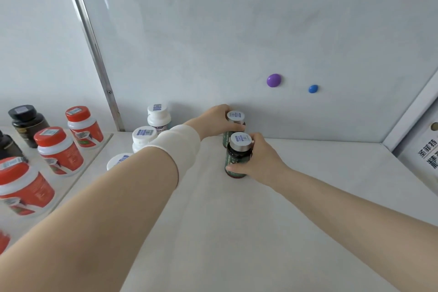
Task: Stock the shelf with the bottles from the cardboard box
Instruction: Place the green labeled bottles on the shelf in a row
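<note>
Two dark green bottles with silver caps stand on the white shelf [296, 197], one behind the other near the back wall. My left hand [216, 121] grips the rear bottle [235, 117] around its upper part, right against the wall. My right hand [260, 161] grips the front bottle [238, 156] from its right side, thumb low on the body. Both bottles are upright and stand on the shelf. The cardboard box is out of view.
Three white bottles [158, 117] stand in a row left of my left arm. Beyond a glass divider [94, 47], red-capped jars [58, 150] and dark jars [27, 123] fill the neighbouring bay. Purple [273, 80] and blue [312, 89] magnets stick to the back wall.
</note>
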A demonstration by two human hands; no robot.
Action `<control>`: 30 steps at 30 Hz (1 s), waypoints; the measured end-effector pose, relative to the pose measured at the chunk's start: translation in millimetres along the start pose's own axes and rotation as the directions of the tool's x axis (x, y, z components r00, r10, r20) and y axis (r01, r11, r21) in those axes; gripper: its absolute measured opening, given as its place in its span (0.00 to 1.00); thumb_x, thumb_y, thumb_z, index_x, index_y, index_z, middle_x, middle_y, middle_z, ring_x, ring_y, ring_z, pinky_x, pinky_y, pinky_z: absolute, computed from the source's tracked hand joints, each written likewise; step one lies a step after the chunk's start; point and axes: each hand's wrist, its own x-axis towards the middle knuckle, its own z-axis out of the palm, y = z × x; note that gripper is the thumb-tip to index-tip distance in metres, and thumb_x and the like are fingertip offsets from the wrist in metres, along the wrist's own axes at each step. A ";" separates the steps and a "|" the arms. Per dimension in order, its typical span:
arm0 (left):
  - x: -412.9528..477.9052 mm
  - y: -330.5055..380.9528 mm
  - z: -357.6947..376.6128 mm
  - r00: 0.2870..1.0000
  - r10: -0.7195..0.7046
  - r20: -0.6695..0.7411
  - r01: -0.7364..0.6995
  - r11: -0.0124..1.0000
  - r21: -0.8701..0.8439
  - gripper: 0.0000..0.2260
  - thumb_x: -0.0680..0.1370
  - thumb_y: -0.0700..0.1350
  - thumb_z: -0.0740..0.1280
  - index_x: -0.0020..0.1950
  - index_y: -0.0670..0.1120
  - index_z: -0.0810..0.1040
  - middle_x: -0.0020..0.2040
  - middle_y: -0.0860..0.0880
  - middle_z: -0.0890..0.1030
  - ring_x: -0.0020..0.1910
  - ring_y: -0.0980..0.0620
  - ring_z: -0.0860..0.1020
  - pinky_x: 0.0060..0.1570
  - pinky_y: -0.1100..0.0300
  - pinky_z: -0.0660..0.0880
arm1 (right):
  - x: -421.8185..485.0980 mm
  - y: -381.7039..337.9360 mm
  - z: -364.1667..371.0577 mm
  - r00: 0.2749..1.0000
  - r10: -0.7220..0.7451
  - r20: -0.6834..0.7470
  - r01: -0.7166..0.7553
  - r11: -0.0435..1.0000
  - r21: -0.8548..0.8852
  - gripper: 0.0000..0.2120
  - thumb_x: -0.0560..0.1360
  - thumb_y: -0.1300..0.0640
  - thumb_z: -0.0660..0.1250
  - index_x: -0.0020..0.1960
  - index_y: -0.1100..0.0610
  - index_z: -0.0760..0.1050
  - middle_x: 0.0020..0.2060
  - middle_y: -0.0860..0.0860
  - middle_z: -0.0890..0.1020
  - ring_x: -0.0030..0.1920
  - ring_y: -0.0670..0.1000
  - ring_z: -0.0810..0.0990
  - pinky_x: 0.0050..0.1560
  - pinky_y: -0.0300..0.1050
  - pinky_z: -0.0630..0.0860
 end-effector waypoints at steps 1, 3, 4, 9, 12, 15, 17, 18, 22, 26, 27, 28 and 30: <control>-2.2 2.5 -1.6 1.000 -0.005 0.005 0.004 1.000 0.030 0.09 0.74 0.46 0.70 0.48 0.48 0.71 0.48 0.49 0.73 0.48 0.51 0.71 0.39 0.68 0.67 | -2.3 -1.3 -2.2 1.000 0.002 0.005 -0.002 1.000 0.001 0.34 0.66 0.56 0.77 0.66 0.57 0.62 0.62 0.51 0.73 0.59 0.50 0.73 0.53 0.40 0.68; -10.0 7.5 -7.8 1.000 -0.012 0.012 0.010 0.995 0.095 0.09 0.75 0.48 0.70 0.49 0.48 0.72 0.50 0.46 0.73 0.50 0.50 0.71 0.40 0.67 0.66 | -10.3 -5.1 -9.4 1.000 0.004 -0.002 -0.004 1.000 0.006 0.38 0.67 0.55 0.76 0.69 0.56 0.60 0.64 0.51 0.71 0.60 0.49 0.72 0.53 0.39 0.67; -15.1 10.1 -12.1 1.000 -0.018 0.005 0.018 0.991 0.132 0.13 0.75 0.49 0.70 0.55 0.46 0.72 0.54 0.45 0.74 0.54 0.49 0.72 0.45 0.64 0.69 | -16.1 -7.3 -14.5 1.000 0.003 -0.014 -0.003 1.000 -0.013 0.39 0.67 0.54 0.76 0.71 0.56 0.58 0.66 0.52 0.70 0.62 0.50 0.71 0.54 0.39 0.67; -72.1 37.9 -43.4 0.997 -0.017 -0.074 0.043 0.929 0.367 0.25 0.75 0.52 0.68 0.69 0.45 0.67 0.67 0.47 0.71 0.67 0.47 0.69 0.65 0.55 0.66 | -57.9 -33.3 -44.6 0.997 -0.048 -0.060 0.027 0.952 -0.305 0.37 0.72 0.48 0.69 0.74 0.58 0.55 0.70 0.56 0.63 0.69 0.54 0.66 0.64 0.46 0.66; -122.0 52.7 -54.3 0.992 0.039 -0.118 0.031 0.841 0.541 0.23 0.76 0.52 0.66 0.69 0.47 0.67 0.67 0.47 0.72 0.65 0.46 0.71 0.62 0.54 0.67 | -88.4 -52.5 -54.0 0.987 -0.111 -0.114 0.056 0.912 -0.406 0.32 0.74 0.49 0.66 0.72 0.59 0.57 0.68 0.58 0.64 0.68 0.57 0.67 0.64 0.49 0.67; -179.3 59.4 -56.9 0.985 0.088 -0.148 0.054 0.656 0.753 0.21 0.78 0.51 0.64 0.69 0.47 0.67 0.64 0.45 0.72 0.63 0.44 0.72 0.57 0.54 0.68 | -120.3 -67.9 -44.6 0.973 -0.187 -0.134 0.088 0.841 -0.534 0.26 0.75 0.51 0.63 0.69 0.60 0.62 0.65 0.59 0.67 0.66 0.60 0.68 0.61 0.50 0.68; -216.9 57.5 -56.4 0.980 0.114 -0.164 0.073 0.560 0.825 0.19 0.78 0.49 0.63 0.67 0.45 0.69 0.63 0.44 0.73 0.61 0.43 0.73 0.53 0.55 0.68 | -144.1 -77.5 -30.1 0.960 -0.249 -0.125 0.122 0.779 -0.615 0.22 0.75 0.53 0.62 0.66 0.60 0.65 0.62 0.59 0.69 0.64 0.60 0.69 0.58 0.51 0.69; -234.6 55.4 -57.3 0.977 0.125 -0.171 0.082 0.519 0.851 0.18 0.78 0.48 0.62 0.66 0.45 0.69 0.62 0.44 0.73 0.60 0.43 0.74 0.51 0.56 0.67 | -156.3 -83.1 -21.9 0.952 -0.284 -0.115 0.141 0.738 -0.659 0.20 0.75 0.54 0.62 0.65 0.60 0.65 0.61 0.58 0.69 0.63 0.60 0.69 0.57 0.51 0.68; -300.6 36.5 -72.0 0.967 0.149 -0.208 0.134 0.398 0.908 0.17 0.77 0.48 0.63 0.65 0.44 0.70 0.60 0.44 0.74 0.59 0.43 0.74 0.50 0.56 0.67 | -199.2 -110.7 18.7 0.914 -0.406 -0.017 0.252 0.599 -0.760 0.19 0.77 0.55 0.60 0.65 0.62 0.64 0.62 0.59 0.69 0.63 0.60 0.68 0.58 0.51 0.68; -378.5 3.1 -108.0 0.956 0.110 -0.272 0.216 0.367 0.905 0.17 0.78 0.48 0.62 0.66 0.44 0.69 0.60 0.44 0.75 0.60 0.43 0.74 0.51 0.54 0.69 | -234.0 -150.5 76.8 0.883 -0.466 0.046 0.354 0.600 -0.717 0.19 0.76 0.55 0.59 0.66 0.60 0.65 0.63 0.59 0.70 0.64 0.60 0.69 0.57 0.52 0.69; -399.7 -7.5 -119.4 0.952 0.095 -0.292 0.240 0.366 0.899 0.17 0.78 0.47 0.61 0.66 0.44 0.69 0.60 0.44 0.75 0.59 0.43 0.74 0.52 0.54 0.70 | -242.5 -162.1 94.8 0.877 -0.477 0.065 0.378 0.600 -0.705 0.19 0.76 0.55 0.60 0.66 0.60 0.65 0.62 0.59 0.70 0.64 0.60 0.69 0.57 0.51 0.69; -421.4 -20.4 -132.1 0.947 0.072 -0.313 0.267 0.364 0.892 0.16 0.78 0.47 0.61 0.65 0.44 0.70 0.60 0.44 0.75 0.59 0.43 0.75 0.51 0.54 0.70 | -251.1 -175.5 114.2 0.868 -0.489 0.091 0.406 0.593 -0.695 0.20 0.76 0.55 0.60 0.66 0.60 0.65 0.62 0.59 0.70 0.63 0.60 0.69 0.56 0.51 0.69; -467.6 -49.7 -158.8 0.930 0.015 -0.368 0.339 0.360 0.869 0.17 0.78 0.46 0.61 0.66 0.44 0.70 0.60 0.44 0.75 0.59 0.43 0.75 0.52 0.53 0.71 | -268.7 -206.7 157.5 0.841 -0.522 0.143 0.471 0.576 -0.668 0.19 0.76 0.56 0.59 0.65 0.60 0.66 0.62 0.59 0.71 0.62 0.60 0.71 0.56 0.51 0.70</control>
